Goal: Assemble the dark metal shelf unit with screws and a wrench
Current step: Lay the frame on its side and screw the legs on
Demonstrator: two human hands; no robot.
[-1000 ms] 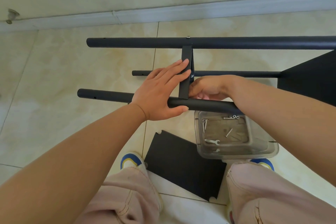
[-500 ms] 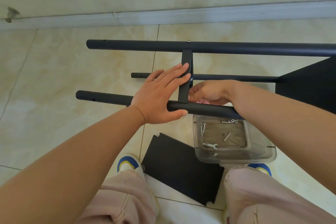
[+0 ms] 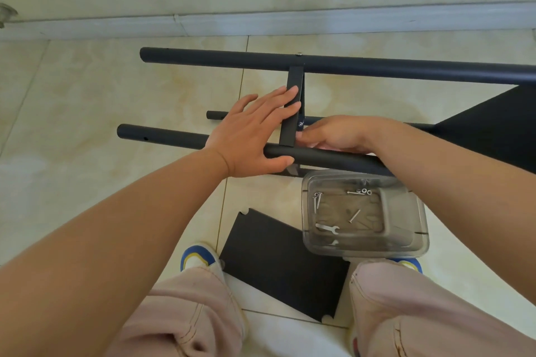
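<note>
Left fingers: left hand lies flat, fingers straight across the flat crossbar, thumb under the near tube.
Right fingers: right hand curled just right of the crossbar, behind the near tube; what the fingertips hold cannot be told.
Shelf frame: dark matte tubes lying on the tiled floor; far tube parallel to the wall's baseboard, open floor between them.
Panels: one dark shelf panel loose between the shoes; another fixed at the frame's right end.
Hardware: clear tub just beside the near tube, holding screws and a small wrench.
</note>
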